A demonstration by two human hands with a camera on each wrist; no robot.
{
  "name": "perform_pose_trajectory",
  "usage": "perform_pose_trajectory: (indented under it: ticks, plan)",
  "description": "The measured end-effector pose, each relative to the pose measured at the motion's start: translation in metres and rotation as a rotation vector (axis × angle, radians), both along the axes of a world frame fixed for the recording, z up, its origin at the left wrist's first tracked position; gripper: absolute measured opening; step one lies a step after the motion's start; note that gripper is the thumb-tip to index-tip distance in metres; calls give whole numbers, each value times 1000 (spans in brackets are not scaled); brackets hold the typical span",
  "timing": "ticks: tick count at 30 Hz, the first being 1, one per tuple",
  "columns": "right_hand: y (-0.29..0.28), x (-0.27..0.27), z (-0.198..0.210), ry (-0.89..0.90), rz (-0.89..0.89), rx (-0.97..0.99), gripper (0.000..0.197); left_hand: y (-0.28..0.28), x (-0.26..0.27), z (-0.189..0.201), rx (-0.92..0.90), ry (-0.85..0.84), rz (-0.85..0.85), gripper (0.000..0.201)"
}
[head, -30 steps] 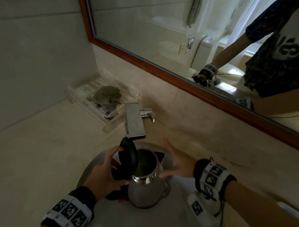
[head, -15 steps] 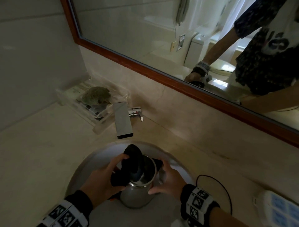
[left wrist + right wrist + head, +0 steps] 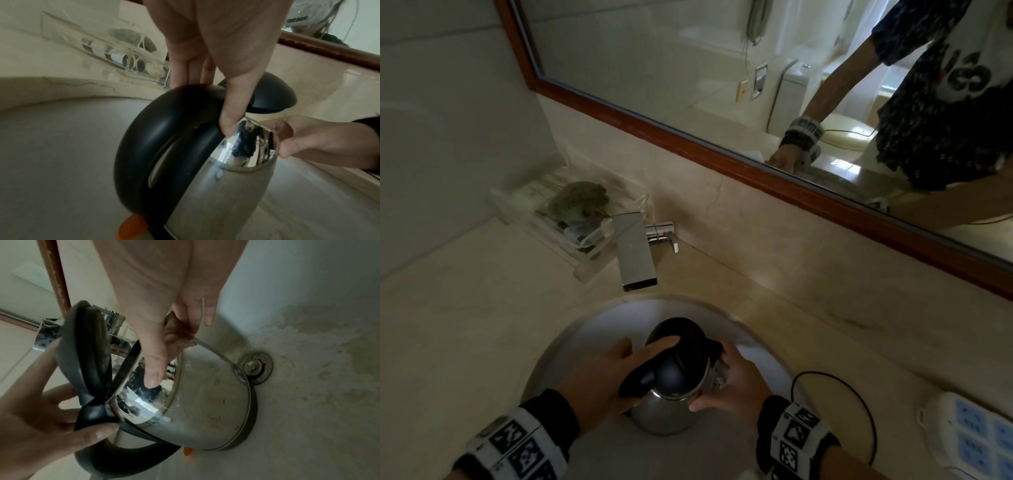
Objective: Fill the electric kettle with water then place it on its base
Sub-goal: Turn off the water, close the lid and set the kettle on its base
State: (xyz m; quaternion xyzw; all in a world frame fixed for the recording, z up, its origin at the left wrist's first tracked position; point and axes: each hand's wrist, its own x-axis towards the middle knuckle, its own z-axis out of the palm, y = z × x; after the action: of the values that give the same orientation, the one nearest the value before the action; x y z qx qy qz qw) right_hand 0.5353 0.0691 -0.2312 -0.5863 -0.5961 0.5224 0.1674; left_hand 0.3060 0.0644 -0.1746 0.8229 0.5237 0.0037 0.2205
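kettle (image 3: 671, 407) stands in white basin (image 3: 592, 329), marble counter (image 3: 465, 325), framed mirror (image 3: 688, 144).

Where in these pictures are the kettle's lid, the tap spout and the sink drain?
kettle lid (image 3: 681, 346): head view, on its black domed top.
tap spout (image 3: 635, 255): head view, on the flat steel top of the spout.
sink drain (image 3: 256, 366): right wrist view, on the metal plug in its middle.

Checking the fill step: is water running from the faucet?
No, the faucet spout shows no stream above the kettle in the sink.
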Motion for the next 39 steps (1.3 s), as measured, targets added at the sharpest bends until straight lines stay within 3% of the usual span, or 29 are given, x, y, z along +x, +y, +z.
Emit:
perform_pose_trajectory:
  ticks: [5,12,21,34,39]
  plan:
    - [-1,-3,3,-7,-7,13,98,10,12,8,-62,205,-74,81]
    - [-3,-4,7,0,-23,3,92,20,15,7,-103,300,-138,84]
    - [-7,-6,6,19,-73,16,88,16,12,4,-30,193,-55,95]
    - [-16,-2,13,118,-275,-41,122,22,22,17,-18,121,-23,85]
    - [-18,13,35,148,-350,31,90,20,34,42,74,52,-49,93]
